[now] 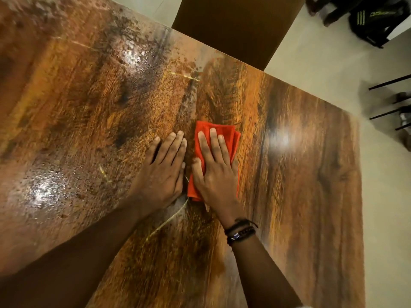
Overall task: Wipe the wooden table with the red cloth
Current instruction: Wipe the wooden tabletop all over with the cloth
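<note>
The glossy wooden table (300,174) fills most of the view, with wet droplets and smears on its left and far parts. A folded red cloth (219,130) lies near the middle of it. My right hand (214,170) presses flat on the cloth with fingers spread; dark bracelets circle that wrist. My left hand (162,167) lies flat on the bare wood just left of the cloth, fingers together, holding nothing.
A brown chair back (240,25) stands against the table's far edge. A black bag (375,21) and thin black metal legs (389,101) are on the pale floor to the right, beyond the table's right edge.
</note>
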